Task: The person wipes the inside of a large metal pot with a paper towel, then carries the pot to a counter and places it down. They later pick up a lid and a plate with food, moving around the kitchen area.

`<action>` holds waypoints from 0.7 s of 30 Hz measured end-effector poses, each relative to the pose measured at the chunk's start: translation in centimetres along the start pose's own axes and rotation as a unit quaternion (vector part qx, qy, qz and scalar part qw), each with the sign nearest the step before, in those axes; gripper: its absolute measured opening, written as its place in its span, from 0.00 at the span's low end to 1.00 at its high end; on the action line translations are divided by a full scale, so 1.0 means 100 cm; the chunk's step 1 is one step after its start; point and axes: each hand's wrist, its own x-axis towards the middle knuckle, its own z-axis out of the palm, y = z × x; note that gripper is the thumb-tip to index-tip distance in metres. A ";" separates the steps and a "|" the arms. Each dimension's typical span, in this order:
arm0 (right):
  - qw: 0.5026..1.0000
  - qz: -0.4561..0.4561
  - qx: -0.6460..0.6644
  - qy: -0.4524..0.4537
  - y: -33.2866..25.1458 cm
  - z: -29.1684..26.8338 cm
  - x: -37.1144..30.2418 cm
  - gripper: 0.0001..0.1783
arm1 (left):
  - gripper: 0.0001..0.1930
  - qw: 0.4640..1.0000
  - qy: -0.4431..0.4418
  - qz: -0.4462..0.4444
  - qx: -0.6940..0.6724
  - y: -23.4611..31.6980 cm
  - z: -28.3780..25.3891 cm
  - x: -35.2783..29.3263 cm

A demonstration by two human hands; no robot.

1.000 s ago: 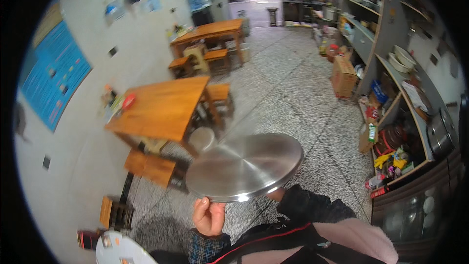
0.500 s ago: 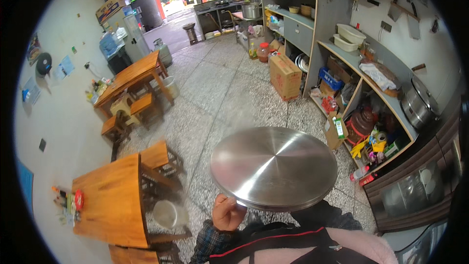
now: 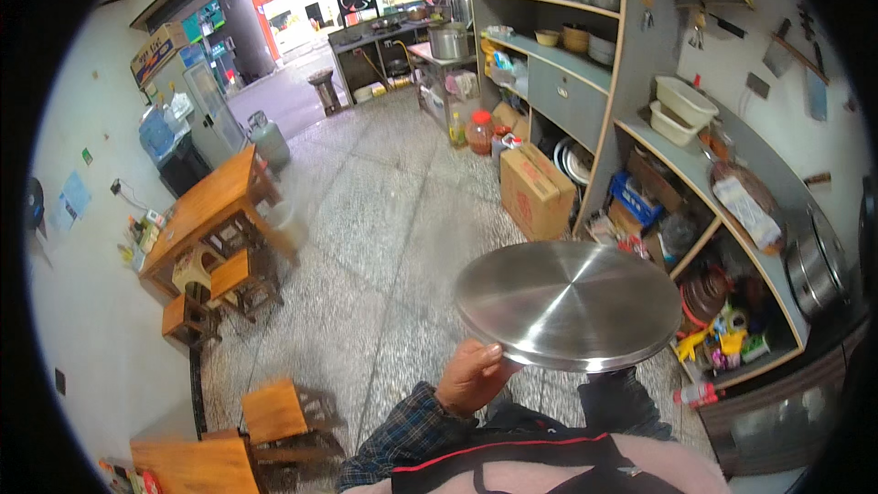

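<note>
A large, flat, round stainless-steel disc (image 3: pixel 572 304) is held out in front of me at waist height, its brushed face upward. It could be a lid or a tray; its underside does not show. My left hand (image 3: pixel 473 375) grips its near left edge, the thumb on top of the rim and the other fingers hidden beneath. My right hand does not show; dark cloth (image 3: pixel 624 407) appears below the disc's near right edge.
Wooden tables (image 3: pixel 206 210) and stools (image 3: pixel 276 410) line the left. At the right, a shelf unit (image 3: pixel 631 114) and low counter stand beyond a cardboard box (image 3: pixel 535 192) on the floor. A gas cylinder (image 3: pixel 268 139) and cooking station (image 3: pixel 389 46) are near the far doorway.
The view has shifted forward, the near table sliding toward the lower left edge. The steel disc, still in my left hand, now appears further right, closer to the shelf unit.
</note>
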 end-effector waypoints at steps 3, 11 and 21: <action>1.000 -0.010 0.000 -0.023 -0.022 0.019 0.097 0.15 | 0.18 1.000 -0.011 0.026 0.003 0.055 -0.026 0.067; 0.996 -0.051 -0.020 -0.077 -0.068 0.080 0.339 0.14 | 0.22 0.984 0.062 0.165 -0.001 0.187 -0.131 0.199; 0.993 -0.090 -0.073 0.024 -0.133 0.117 0.643 0.13 | 0.25 0.983 -0.127 0.122 -0.043 0.352 -0.264 0.430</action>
